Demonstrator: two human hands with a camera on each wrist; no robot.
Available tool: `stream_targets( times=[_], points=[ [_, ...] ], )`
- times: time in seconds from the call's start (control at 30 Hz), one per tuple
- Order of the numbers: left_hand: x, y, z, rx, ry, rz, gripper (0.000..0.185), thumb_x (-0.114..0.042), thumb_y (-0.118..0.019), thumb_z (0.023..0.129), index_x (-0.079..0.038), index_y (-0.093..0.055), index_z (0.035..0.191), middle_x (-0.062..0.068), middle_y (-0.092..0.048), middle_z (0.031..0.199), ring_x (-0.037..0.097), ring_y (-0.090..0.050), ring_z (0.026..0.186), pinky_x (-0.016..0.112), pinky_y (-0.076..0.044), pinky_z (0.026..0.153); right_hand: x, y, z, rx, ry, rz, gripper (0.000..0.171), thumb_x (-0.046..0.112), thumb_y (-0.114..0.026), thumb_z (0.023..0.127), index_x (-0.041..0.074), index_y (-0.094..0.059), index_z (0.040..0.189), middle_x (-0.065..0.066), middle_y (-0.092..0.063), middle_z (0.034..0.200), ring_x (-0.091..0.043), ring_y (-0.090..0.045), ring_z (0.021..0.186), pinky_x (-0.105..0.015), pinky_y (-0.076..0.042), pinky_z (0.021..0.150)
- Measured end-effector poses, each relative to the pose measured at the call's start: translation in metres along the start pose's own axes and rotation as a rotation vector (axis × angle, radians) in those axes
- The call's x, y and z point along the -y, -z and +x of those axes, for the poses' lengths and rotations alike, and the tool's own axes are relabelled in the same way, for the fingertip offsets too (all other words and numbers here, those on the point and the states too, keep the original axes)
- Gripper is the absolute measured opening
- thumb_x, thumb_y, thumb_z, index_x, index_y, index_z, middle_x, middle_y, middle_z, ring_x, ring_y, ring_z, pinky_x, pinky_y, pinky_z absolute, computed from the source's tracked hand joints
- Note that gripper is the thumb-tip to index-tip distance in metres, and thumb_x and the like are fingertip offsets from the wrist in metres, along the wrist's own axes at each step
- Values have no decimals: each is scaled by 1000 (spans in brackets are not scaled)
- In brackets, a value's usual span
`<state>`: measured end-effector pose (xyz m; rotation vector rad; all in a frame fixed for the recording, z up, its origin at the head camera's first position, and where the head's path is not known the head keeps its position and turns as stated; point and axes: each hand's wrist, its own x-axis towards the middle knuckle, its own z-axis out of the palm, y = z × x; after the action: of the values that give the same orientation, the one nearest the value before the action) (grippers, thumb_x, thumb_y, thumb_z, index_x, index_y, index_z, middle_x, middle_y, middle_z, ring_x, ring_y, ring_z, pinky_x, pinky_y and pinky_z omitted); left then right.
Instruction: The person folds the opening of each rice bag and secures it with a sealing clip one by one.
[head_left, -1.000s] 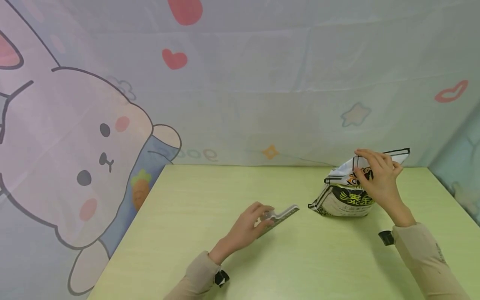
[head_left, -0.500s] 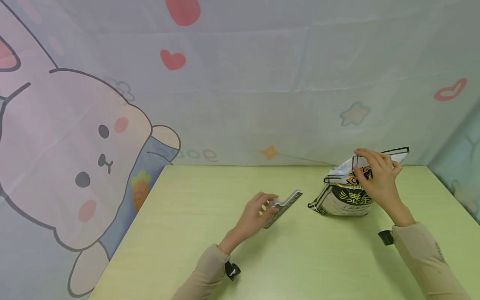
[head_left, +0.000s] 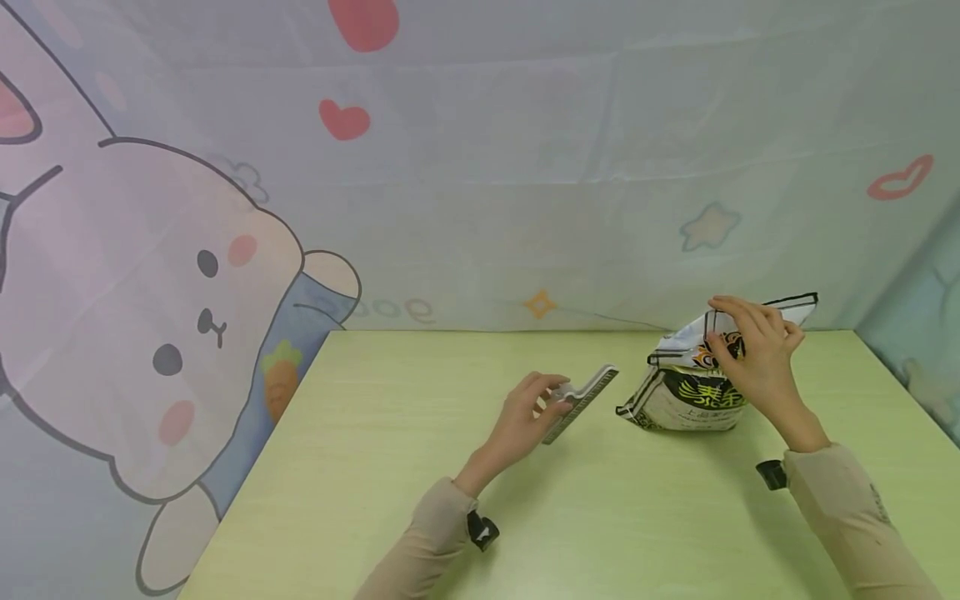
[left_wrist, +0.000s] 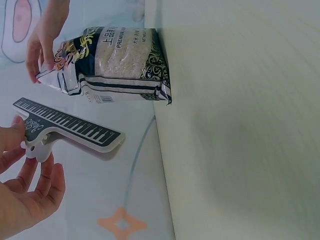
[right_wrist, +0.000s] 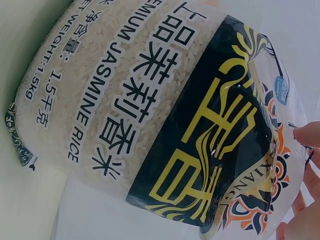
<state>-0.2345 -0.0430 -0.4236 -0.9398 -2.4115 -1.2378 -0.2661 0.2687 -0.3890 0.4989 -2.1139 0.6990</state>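
Pinched in the left hand (head_left: 525,417): a long bag clip (head_left: 587,398) printed like piano keys, held by its handle end, lifted off the table (head_left: 420,467). Right hand (head_left: 753,358): fingers curled over the folded top of a rice bag (head_left: 686,400), holding it upright toward the table's far right.

Head view: clip and bag near each other, not touching; a cartoon rabbit backdrop (head_left: 172,308) hung behind.

Left wrist view: clip (left_wrist: 67,131) showed its full keyboard print, thumb and fingers (left_wrist: 15,145) at its hinged end; the bag (left_wrist: 112,65) stood beyond it with the other hand on its top fold.

Right wrist view: bag (right_wrist: 150,120) filled the frame, label reading jasmine rice and grains visible through the plastic, which the head view did not resolve; only fingertips (right_wrist: 307,135) showed; no clip.

Step judged: clip being carried to the fold. Next move would call for opening the clip and sliding it across the folded top.
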Motion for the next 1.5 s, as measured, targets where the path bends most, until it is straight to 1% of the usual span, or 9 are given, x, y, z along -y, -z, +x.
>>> stream_targets(
  times=[0.3, 0.5, 0.63, 0.87, 1.0, 1.13, 1.3, 1.5],
  points=[
    [-8, -2, 11, -27, 1, -5, 33, -18, -58, 85, -3, -54, 114, 11, -57, 96, 19, -57, 82, 15, -46, 64, -1, 0, 0, 11, -12, -7, 49, -7, -65, 71, 5, -54, 118, -20, -52, 120, -35, -37, 98, -50, -8, 79],
    [-10, -3, 20, -21, 20, 7, 33, -18, -58, 85, -3, -54, 114, 11, -56, 96, 19, -57, 82, 15, -46, 65, -1, -1, 0, 9, -13, -4, 48, -5, -65, 72, 5, -54, 118, -20, -52, 119, -35, -37, 97, -51, -8, 79],
    [-12, -4, 27, -27, 18, 9, 33, -18, -59, 84, -3, -55, 113, 12, -57, 95, 19, -57, 81, 15, -46, 64, 0, -1, 1, 7, -10, 2, 47, -5, -65, 73, 6, -54, 118, -20, -52, 119, -35, -37, 97, -51, -8, 80],
    [-15, -8, 39, -17, 9, 18, 33, -18, -60, 82, -3, -56, 112, 11, -57, 92, 18, -56, 82, 12, -45, 64, 1, 0, 1, 2, -11, 6, 48, -6, -65, 72, 6, -54, 118, -20, -52, 120, -34, -37, 98, -52, -8, 80],
    [-17, -10, 44, -20, -2, 26, 33, -17, -60, 82, -3, -57, 111, 10, -58, 91, 18, -56, 82, 12, -46, 65, 0, -1, 0, -7, -11, 8, 48, -5, -65, 73, 6, -54, 118, -19, -52, 120, -34, -37, 98, -51, -8, 80],
    [-19, -12, 47, -15, -4, 25, 32, -15, -60, 82, -4, -57, 111, 10, -58, 92, 18, -58, 84, 12, -47, 68, -1, -3, -1, -18, -10, 7, 46, -3, -65, 74, 7, -54, 117, -17, -53, 120, -34, -37, 97, -50, -9, 80],
    [-20, -16, 52, -7, -3, 26, 32, -13, -60, 83, -4, -56, 113, 10, -57, 93, 18, -60, 85, 10, -47, 72, -2, -3, -1, -16, -13, 5, 46, -4, -65, 74, 7, -54, 118, -18, -53, 120, -34, -38, 97, -51, -8, 81],
    [-21, -19, 59, -6, 20, 27, 34, -11, -59, 83, -3, -55, 116, 10, -57, 95, 17, -63, 84, 10, -46, 72, -2, -1, -1, -3, -18, -1, 48, -5, -65, 72, 7, -55, 117, -20, -52, 119, -34, -38, 97, -52, -8, 80]
  ],
)
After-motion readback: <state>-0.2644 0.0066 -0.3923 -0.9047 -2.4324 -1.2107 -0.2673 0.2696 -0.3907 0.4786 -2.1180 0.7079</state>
